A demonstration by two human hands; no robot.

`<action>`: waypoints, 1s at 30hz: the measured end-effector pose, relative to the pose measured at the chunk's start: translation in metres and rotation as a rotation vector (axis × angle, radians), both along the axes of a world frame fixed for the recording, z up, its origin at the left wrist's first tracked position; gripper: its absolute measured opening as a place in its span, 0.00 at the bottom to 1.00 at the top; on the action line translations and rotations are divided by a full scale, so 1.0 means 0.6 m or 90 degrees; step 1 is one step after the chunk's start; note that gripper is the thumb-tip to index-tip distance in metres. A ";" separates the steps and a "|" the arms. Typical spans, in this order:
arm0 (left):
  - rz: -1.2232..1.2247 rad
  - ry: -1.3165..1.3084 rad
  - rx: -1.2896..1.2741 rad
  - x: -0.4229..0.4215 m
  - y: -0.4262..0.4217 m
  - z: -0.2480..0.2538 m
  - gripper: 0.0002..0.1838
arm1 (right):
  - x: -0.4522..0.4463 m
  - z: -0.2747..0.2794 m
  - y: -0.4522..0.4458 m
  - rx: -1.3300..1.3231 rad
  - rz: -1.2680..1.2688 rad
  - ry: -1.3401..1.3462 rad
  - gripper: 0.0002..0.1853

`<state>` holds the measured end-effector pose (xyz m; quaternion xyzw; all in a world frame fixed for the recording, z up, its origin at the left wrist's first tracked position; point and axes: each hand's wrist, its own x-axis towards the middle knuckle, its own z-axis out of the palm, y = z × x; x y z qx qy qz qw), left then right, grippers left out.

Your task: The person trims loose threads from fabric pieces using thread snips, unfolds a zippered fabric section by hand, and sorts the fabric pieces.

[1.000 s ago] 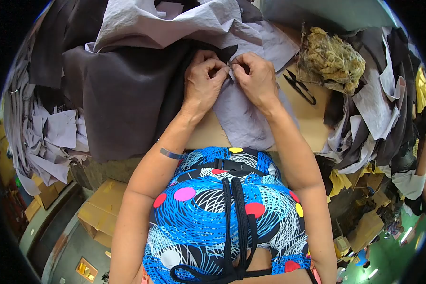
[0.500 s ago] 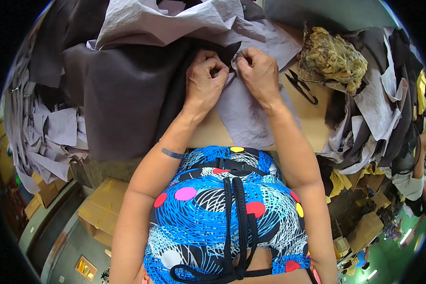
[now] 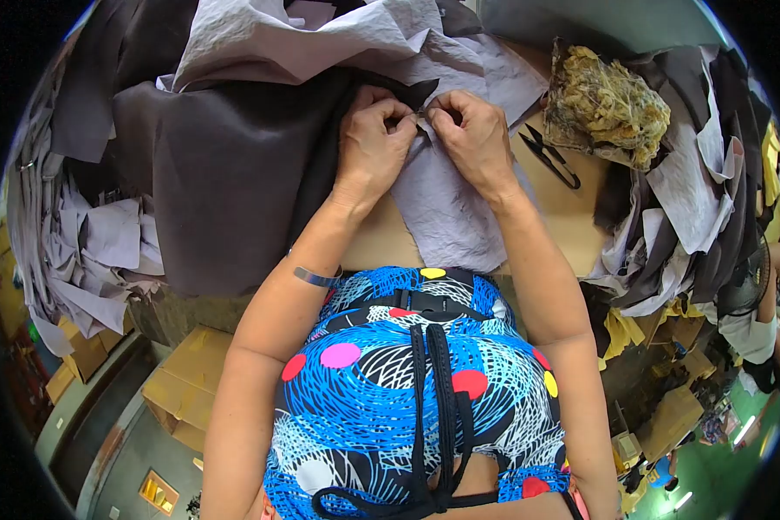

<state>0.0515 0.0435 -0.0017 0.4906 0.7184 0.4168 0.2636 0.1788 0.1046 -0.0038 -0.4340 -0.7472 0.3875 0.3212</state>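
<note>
A large piece of dark brown, leather-like material (image 3: pixel 225 182) with a pale lilac-grey underside (image 3: pixel 455 208) lies bunched over the work table. At its edge, my left hand (image 3: pixel 374 143) is closed in a pinch on the dark material. My right hand (image 3: pixel 477 139) pinches at the same edge, with its fingertips almost meeting those of the left. A tiny bit of something shows between the two pinches, too small to name. Black thread snips (image 3: pixel 549 156) lie on the table to the right of my right hand.
A clear plastic bag of yellowish, crumpled stuff (image 3: pixel 611 106) sits behind the snips. Stacked pieces of material hang at the left (image 3: pixel 104 234) and right (image 3: pixel 689 199) table edges. Cardboard boxes (image 3: pixel 186 373) stand on the floor below. Another person's arm (image 3: pixel 770 286) shows at far right.
My right hand has shifted slightly left and down, closing the small gap between the fingertips. The pale material below the hands has moved a little. My left hand has hardly moved.
</note>
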 end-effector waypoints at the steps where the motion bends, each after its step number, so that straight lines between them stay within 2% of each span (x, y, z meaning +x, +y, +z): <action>1: 0.005 -0.007 0.006 0.000 0.000 -0.003 0.06 | -0.001 0.001 0.000 -0.006 -0.004 -0.009 0.06; 4: -0.003 0.000 0.033 -0.001 0.001 0.000 0.06 | -0.005 0.009 -0.006 0.029 -0.007 -0.035 0.06; 7: 0.003 -0.010 0.044 0.001 0.002 0.004 0.05 | -0.012 0.006 -0.007 0.179 -0.006 -0.113 0.07; 10: 0.004 -0.020 0.057 0.004 0.001 0.004 0.05 | -0.017 0.003 -0.002 0.205 -0.008 -0.159 0.07; 13: 0.000 -0.012 0.069 0.005 0.001 0.003 0.05 | -0.017 0.004 0.003 0.193 -0.022 -0.169 0.08; 19: -0.002 0.019 0.026 0.005 -0.001 0.003 0.05 | -0.013 -0.003 0.008 -0.037 -0.078 -0.080 0.08; 22: -0.014 0.020 0.034 0.002 0.000 -0.001 0.05 | -0.008 0.005 0.010 -0.064 -0.049 -0.088 0.08; 25: -0.038 0.067 0.077 0.000 -0.005 -0.005 0.05 | 0.007 -0.010 0.007 0.104 -0.041 -0.026 0.07; 29: -0.093 0.122 0.144 -0.001 -0.027 -0.002 0.06 | 0.053 -0.001 -0.028 0.239 -0.027 -0.188 0.13; 30: -0.130 0.174 0.159 -0.004 -0.032 -0.005 0.10 | 0.061 0.002 -0.044 0.277 -0.043 -0.234 0.15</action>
